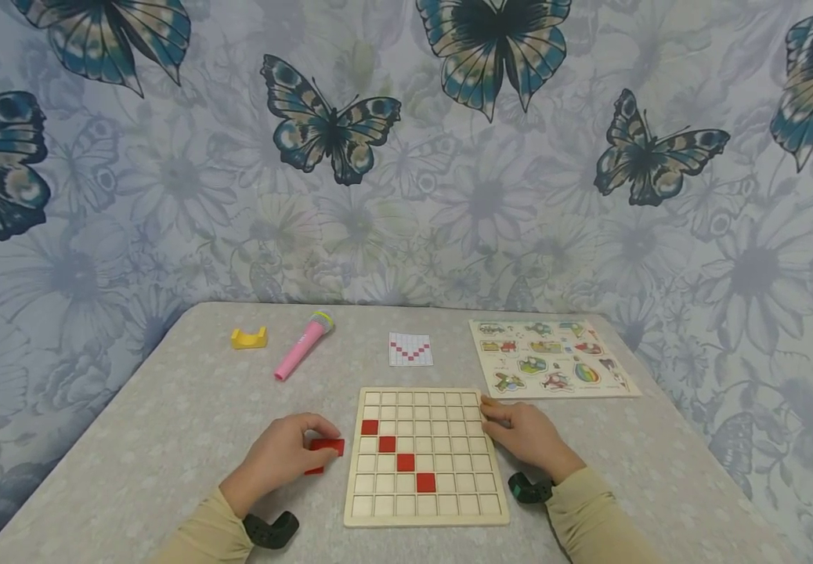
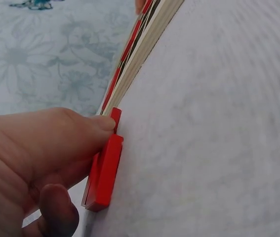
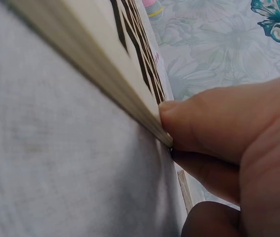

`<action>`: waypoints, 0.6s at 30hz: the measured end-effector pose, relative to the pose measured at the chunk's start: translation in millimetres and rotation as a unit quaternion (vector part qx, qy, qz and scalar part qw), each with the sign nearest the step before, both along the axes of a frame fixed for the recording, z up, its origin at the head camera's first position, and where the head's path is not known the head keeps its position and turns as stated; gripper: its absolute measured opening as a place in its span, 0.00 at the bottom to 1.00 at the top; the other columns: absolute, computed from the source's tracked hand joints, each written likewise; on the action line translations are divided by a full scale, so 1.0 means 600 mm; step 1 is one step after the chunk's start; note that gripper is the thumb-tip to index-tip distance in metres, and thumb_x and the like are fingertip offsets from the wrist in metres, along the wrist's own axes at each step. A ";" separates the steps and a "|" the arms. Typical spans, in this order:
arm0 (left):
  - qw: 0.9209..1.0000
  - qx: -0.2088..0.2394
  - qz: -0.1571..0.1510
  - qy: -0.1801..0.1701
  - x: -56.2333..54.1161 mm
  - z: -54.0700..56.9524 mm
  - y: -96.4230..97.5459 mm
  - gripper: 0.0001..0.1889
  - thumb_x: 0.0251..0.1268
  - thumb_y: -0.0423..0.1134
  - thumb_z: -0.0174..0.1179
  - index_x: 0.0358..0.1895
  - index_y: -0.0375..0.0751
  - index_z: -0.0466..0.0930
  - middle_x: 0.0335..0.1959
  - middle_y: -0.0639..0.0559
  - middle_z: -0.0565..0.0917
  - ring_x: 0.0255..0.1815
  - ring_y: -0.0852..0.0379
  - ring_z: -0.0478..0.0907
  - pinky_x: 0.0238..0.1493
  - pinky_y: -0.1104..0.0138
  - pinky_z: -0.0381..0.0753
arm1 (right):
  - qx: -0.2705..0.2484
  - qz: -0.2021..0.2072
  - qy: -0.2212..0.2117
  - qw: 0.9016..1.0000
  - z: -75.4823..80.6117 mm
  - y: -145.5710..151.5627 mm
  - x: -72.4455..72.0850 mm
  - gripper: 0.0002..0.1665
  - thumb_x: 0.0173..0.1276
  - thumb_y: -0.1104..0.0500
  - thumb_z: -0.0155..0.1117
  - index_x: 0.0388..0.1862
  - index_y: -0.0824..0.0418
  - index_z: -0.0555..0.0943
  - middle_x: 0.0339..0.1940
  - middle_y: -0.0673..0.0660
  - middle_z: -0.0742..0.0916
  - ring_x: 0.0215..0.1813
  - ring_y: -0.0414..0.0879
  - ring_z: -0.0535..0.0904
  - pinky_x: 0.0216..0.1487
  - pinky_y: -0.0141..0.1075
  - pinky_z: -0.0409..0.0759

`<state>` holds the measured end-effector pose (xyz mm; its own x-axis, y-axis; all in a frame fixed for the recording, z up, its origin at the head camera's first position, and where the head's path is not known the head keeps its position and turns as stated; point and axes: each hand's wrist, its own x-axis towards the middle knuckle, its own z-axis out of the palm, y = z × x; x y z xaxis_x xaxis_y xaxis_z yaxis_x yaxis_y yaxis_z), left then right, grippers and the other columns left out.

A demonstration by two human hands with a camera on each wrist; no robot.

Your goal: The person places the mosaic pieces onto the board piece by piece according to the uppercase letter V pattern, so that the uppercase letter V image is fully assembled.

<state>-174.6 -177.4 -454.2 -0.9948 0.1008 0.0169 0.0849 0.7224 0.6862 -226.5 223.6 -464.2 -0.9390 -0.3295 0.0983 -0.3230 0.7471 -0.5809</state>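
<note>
Likely past halfway: four tiles (image 1: 405, 462) slant down the board (image 1: 444, 445), between the fingers; the card (image 1: 410, 350) beyond them suggests a rising line left. Left hand (image 1: 276, 454), nearly closed, pinches spare tiles (image 1: 327, 446); right hand (image 1: 528, 435), slightly parted, grips the board's edge.

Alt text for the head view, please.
A left hand pinches red tiles beside a grid board with four red squares set diagonally; the right hand grips the board's right edge. Behind: yellow stand, pink microphone, pattern card, picture board.

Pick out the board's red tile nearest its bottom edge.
The red tile in the second row from the bottom of the gridded board; its other three red tiles sit higher and farther left.
</note>
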 end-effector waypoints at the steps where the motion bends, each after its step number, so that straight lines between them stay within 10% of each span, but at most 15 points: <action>1: 1.000 -0.002 0.000 0.000 -0.001 0.000 0.000 0.11 0.54 0.39 0.78 0.39 0.59 0.88 0.35 0.62 0.86 0.23 0.61 0.71 0.25 0.68 0.69 | -0.001 0.000 0.000 1.000 0.000 0.000 0.000 0.24 0.74 0.53 0.67 0.65 0.60 0.82 0.72 0.51 0.79 0.70 0.56 0.77 0.65 0.53 0.77; 10: 1.000 -0.011 0.010 -0.011 0.001 -0.001 0.004 0.12 0.54 0.39 0.78 0.39 0.59 0.89 0.37 0.63 0.86 0.25 0.60 0.71 0.25 0.68 0.70 | 0.002 -0.011 0.001 1.000 -0.003 0.000 0.001 0.25 0.72 0.51 0.69 0.65 0.59 0.82 0.71 0.50 0.80 0.71 0.55 0.77 0.66 0.52 0.76; 14: 1.000 -0.013 0.014 -0.011 0.002 0.000 0.004 0.12 0.54 0.38 0.78 0.39 0.59 0.89 0.37 0.62 0.86 0.24 0.60 0.71 0.25 0.68 0.70 | 0.004 -0.029 0.006 1.000 -0.003 -0.007 0.003 0.24 0.71 0.53 0.70 0.64 0.58 0.83 0.70 0.49 0.81 0.42 0.49 0.86 0.44 0.41 0.81; 18: 1.000 -0.014 0.014 -0.011 -0.001 0.000 0.003 0.12 0.53 0.39 0.79 0.39 0.59 0.89 0.35 0.63 0.85 0.24 0.60 0.71 0.25 0.68 0.70 | 0.020 -0.040 0.008 0.999 -0.003 -0.012 0.001 0.25 0.70 0.54 0.70 0.64 0.58 0.83 0.70 0.48 0.81 0.19 0.38 0.63 0.26 0.32 0.63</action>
